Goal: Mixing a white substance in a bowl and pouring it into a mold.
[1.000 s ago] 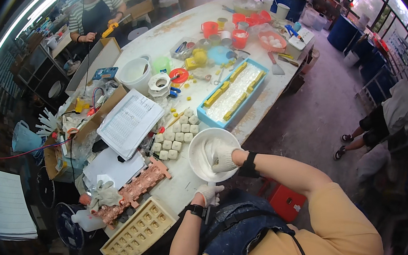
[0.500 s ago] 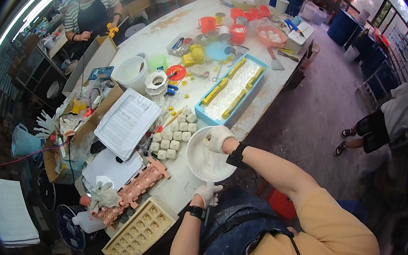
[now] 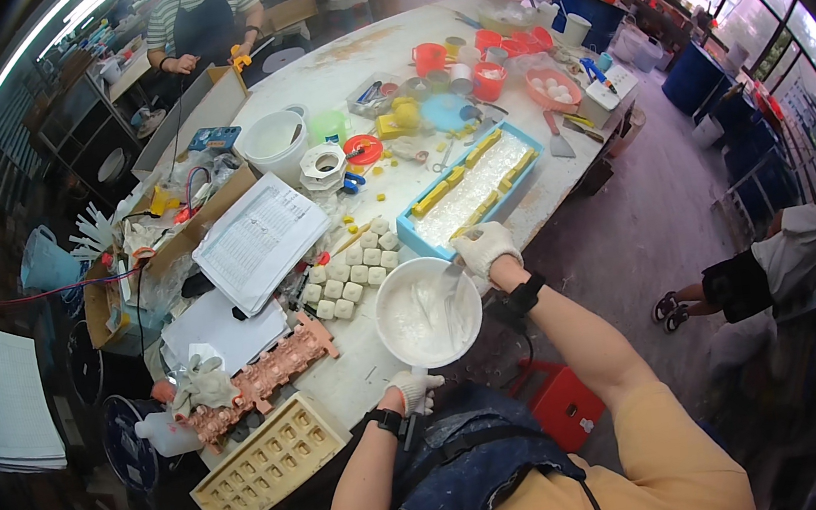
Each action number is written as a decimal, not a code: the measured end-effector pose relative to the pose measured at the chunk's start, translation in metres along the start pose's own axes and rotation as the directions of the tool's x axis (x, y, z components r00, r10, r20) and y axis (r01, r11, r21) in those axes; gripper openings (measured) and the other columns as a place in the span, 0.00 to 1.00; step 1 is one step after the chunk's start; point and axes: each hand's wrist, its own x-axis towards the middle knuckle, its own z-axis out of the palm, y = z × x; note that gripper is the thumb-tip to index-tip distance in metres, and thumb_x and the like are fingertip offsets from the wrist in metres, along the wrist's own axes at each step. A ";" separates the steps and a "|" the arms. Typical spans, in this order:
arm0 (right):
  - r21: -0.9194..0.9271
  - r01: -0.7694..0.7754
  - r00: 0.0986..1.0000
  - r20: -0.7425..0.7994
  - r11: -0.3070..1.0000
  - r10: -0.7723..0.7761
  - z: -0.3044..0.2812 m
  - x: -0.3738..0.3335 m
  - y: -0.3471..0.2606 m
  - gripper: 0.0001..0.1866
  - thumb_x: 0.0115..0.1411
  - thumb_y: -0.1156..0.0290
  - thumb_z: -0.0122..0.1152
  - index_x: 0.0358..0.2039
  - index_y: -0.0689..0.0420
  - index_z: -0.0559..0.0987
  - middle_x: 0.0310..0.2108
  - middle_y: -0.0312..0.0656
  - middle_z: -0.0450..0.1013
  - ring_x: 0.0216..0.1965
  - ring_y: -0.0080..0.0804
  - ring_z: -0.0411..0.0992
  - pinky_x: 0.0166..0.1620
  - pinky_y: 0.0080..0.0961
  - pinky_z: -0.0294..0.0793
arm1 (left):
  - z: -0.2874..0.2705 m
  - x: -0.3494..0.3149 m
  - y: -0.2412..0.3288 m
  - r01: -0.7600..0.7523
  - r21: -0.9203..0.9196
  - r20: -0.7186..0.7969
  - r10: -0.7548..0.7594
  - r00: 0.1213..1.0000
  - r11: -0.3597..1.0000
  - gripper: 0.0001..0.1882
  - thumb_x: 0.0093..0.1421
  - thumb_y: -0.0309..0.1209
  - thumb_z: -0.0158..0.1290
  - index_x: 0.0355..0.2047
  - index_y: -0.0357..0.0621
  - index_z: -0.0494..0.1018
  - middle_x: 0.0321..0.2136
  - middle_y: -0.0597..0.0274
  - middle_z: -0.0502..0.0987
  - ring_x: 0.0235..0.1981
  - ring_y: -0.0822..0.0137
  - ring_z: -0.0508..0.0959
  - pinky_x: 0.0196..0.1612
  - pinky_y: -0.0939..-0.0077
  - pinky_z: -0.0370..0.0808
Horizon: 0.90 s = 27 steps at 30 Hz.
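A white round bowl (image 3: 391,307) with wet white paste (image 3: 415,320) in it is at the table's near edge. My left hand (image 3: 416,392), in a knitted white glove, closes round a handle at the bowl's near side. My right hand (image 3: 486,249), gloved likewise, is over the bowl's far right rim. It grips a scraper-like tool (image 3: 453,270), its pale blade angled down into the bowl; its grip is hidden in the fist. Just beyond lies a long light-blue mould (image 3: 408,232), filled with glossy white material and lined with yellow blocks (image 3: 434,198).
Left of the bowl sit several off-white cubes (image 3: 350,274), printed sheets (image 3: 261,242), a copper-coloured mould (image 3: 275,366) and a cream tray mould (image 3: 271,462). Buckets (image 3: 274,141) and red cups (image 3: 489,81) stand farther back. A red stool (image 3: 566,408) is below right. Two other people are nearby.
My right hand has moved from inside the bowl to its far right rim, bringing the tool's blade into sight. My left hand keeps its hold. The view has shifted slightly.
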 end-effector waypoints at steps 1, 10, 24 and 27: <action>-0.046 0.039 0.981 -0.188 0.998 -0.047 0.016 0.009 0.005 0.17 0.52 0.60 0.60 0.28 0.64 0.83 0.28 0.51 0.80 0.29 0.39 0.80 0.34 0.29 0.79 | 0.000 0.001 0.000 -0.002 -0.007 -0.002 0.002 1.000 1.000 0.11 0.55 0.31 0.63 0.27 0.39 0.72 0.17 0.62 0.71 0.14 0.65 0.72 0.17 0.65 0.73; -0.174 0.018 0.999 -0.041 0.984 -0.026 0.106 0.021 -0.044 0.20 0.50 0.53 0.62 0.33 0.57 0.84 0.36 0.55 0.78 0.40 0.50 0.78 0.44 0.37 0.78 | 0.002 0.003 0.005 -0.028 0.151 -0.011 0.030 0.999 0.988 0.09 0.58 0.29 0.59 0.31 0.41 0.68 0.18 0.62 0.69 0.13 0.65 0.73 0.15 0.63 0.75; -0.186 0.462 0.697 0.680 0.867 -0.226 0.005 -0.034 0.005 0.11 0.49 0.66 0.65 0.33 0.55 0.86 0.27 0.42 0.81 0.28 0.30 0.78 0.36 0.25 0.77 | -0.001 0.010 -0.003 -0.013 -0.031 0.076 0.015 0.997 0.999 0.10 0.58 0.33 0.61 0.30 0.43 0.71 0.17 0.66 0.68 0.13 0.67 0.70 0.17 0.65 0.73; -0.208 0.294 0.801 0.586 0.933 -0.122 -0.016 -0.024 -0.032 0.14 0.48 0.64 0.63 0.30 0.61 0.85 0.24 0.45 0.80 0.26 0.31 0.79 0.35 0.25 0.78 | -0.003 0.011 -0.006 -0.022 -0.032 0.076 0.025 0.997 0.999 0.11 0.57 0.33 0.62 0.29 0.44 0.70 0.17 0.65 0.68 0.13 0.66 0.70 0.17 0.65 0.73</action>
